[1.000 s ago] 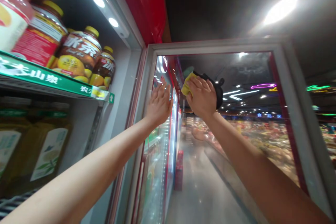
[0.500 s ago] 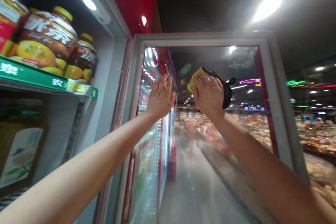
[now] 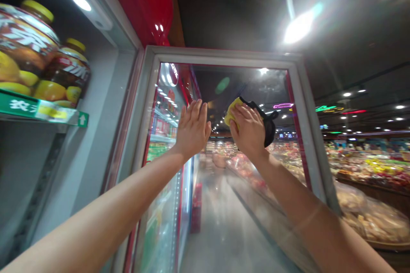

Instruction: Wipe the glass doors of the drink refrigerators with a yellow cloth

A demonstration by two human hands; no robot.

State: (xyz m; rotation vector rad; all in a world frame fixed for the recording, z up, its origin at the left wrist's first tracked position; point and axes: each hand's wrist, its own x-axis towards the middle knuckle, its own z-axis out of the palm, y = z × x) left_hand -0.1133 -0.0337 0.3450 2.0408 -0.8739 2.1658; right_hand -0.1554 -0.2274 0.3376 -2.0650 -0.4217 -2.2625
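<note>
A glass door in a grey frame (image 3: 224, 56) stands open in front of me. My left hand (image 3: 192, 130) lies flat against the left part of the glass, fingers stretched and holding nothing. Right of it, my right hand (image 3: 248, 130) presses a yellow and black cloth (image 3: 269, 130) to the upper part of the pane. The yellow side shows by my fingertips and the black side sticks out to the right. My palm hides the cloth's middle.
To the left is a cooler shelf (image 3: 19, 104) with yellow-capped bottles (image 3: 68, 70). Behind the glass run an aisle floor (image 3: 214, 222) and a row of coolers. Bagged goods (image 3: 378, 217) sit on a display at the right.
The view has turned to the right, so the door and bottles appear farther left. My right hand with the cloth sits slightly lower against the glass. My left hand stays flat on the pane.
</note>
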